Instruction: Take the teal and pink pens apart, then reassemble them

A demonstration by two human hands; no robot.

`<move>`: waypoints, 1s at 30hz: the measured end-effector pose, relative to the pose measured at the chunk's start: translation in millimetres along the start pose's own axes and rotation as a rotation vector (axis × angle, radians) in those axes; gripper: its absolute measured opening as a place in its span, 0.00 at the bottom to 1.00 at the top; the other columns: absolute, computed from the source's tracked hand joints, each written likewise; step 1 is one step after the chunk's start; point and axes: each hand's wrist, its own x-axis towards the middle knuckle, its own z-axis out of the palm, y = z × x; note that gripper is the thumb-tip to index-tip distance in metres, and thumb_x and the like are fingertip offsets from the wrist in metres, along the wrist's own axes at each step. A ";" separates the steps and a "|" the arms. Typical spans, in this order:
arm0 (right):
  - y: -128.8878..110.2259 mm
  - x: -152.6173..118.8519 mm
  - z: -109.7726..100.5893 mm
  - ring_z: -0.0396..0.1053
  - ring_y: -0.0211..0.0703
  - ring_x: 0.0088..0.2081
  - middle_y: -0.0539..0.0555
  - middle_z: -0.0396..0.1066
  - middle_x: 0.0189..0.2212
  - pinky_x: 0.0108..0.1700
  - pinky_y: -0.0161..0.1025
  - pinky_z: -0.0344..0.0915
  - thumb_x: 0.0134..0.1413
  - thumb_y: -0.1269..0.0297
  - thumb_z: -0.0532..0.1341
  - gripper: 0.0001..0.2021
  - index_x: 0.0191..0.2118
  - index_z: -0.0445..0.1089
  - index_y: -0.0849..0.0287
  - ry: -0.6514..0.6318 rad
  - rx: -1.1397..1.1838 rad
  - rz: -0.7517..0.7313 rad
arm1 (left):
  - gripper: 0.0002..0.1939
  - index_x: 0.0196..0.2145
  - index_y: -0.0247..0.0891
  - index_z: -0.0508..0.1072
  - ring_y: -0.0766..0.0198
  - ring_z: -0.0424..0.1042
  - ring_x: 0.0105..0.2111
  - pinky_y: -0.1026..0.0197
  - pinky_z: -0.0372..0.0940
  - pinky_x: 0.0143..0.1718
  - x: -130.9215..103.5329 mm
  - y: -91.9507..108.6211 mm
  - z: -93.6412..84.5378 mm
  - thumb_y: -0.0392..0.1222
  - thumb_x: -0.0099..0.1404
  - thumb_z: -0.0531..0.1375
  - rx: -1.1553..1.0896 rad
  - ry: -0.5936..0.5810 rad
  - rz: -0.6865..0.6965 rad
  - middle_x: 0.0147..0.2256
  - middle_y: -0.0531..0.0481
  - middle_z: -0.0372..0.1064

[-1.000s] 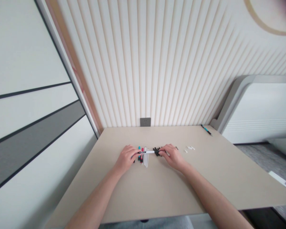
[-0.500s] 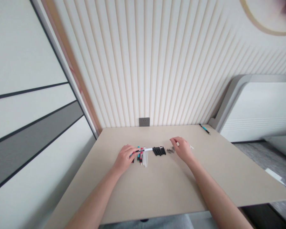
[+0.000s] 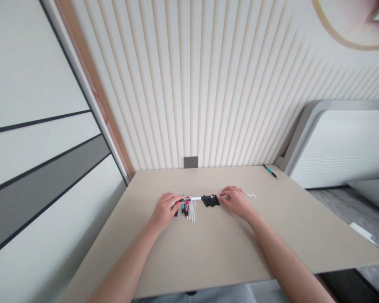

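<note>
My left hand pinches a pen barrel, white and black, held level and pointing right. Under and beside it lie several blue, red and black pen parts and a row of thin white refills. The barrel's right end reaches a row of short black tubes. Just right of those, my right hand is lowered over small metal springs, fingers curled around them. Whether a spring is pinched between its fingertips is hidden.
Small white pieces lie beyond my right hand. A blue and black pen rests at the back right of the beige table. A ribbed wall with a dark socket stands behind, a white cabinet on the left.
My right hand has moved left and down onto the springs, uncovering more of the white pieces. My left hand keeps the pen barrel in nearly the same place.
</note>
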 end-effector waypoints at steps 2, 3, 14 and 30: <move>-1.3 0.2 -0.4 0.68 0.48 0.43 0.54 0.74 0.40 0.46 0.44 0.58 0.59 0.57 0.57 0.11 0.36 0.77 0.53 -0.019 -0.015 0.001 | 0.09 0.42 0.40 0.75 0.61 0.69 0.35 0.58 0.65 0.39 -0.1 0.1 0.1 0.42 0.69 0.56 0.006 -0.003 0.001 0.34 0.47 0.74; -1.5 0.3 -0.7 0.67 0.47 0.43 0.54 0.74 0.40 0.46 0.44 0.57 0.59 0.58 0.57 0.11 0.36 0.77 0.53 -0.029 -0.024 0.009 | 0.09 0.42 0.39 0.75 0.61 0.69 0.35 0.58 0.65 0.39 -0.2 0.0 0.3 0.43 0.69 0.56 0.010 -0.003 0.001 0.34 0.47 0.74; -1.5 3.2 0.2 0.68 0.48 0.43 0.54 0.75 0.39 0.46 0.44 0.58 0.61 0.59 0.56 0.12 0.34 0.76 0.53 -0.012 0.039 -0.008 | 0.09 0.42 0.39 0.74 0.61 0.69 0.35 0.59 0.64 0.39 -1.0 -1.3 1.6 0.43 0.69 0.56 0.011 -0.010 0.001 0.34 0.48 0.73; -24.8 1.7 -4.5 0.68 0.43 0.33 0.53 0.76 0.32 0.36 0.39 0.64 0.56 0.54 0.60 0.13 0.38 0.77 0.56 0.027 0.616 0.088 | 0.08 0.41 0.39 0.74 0.61 0.69 0.35 0.59 0.65 0.39 -0.7 -0.5 1.2 0.42 0.69 0.56 0.029 0.013 -0.015 0.34 0.48 0.74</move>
